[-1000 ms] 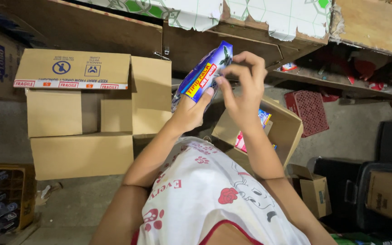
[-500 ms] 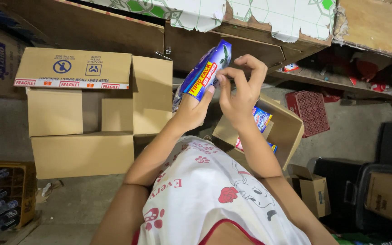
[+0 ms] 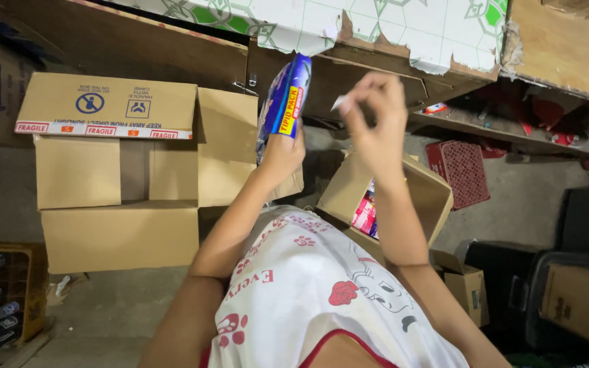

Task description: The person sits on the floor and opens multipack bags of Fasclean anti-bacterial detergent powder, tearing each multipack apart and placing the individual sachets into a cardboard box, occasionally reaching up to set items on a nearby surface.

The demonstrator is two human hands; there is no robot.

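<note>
Left hand (image 3: 282,151) grips a blue packet (image 3: 285,102) by its lower end, fingers clamped around it; the packet stands nearly upright, at 12 o'clock from the hand. Right hand (image 3: 375,116), at 3 o'clock from the packet and apart from it, has fingertips pinched together on a small white scrap (image 3: 337,103). Below the right hand, at 6 o'clock, sits an open carton (image 3: 417,197) holding red and blue packs (image 3: 365,215). Flattened cardboard boxes (image 3: 117,170) lie at 9 o'clock from the left hand.
</note>
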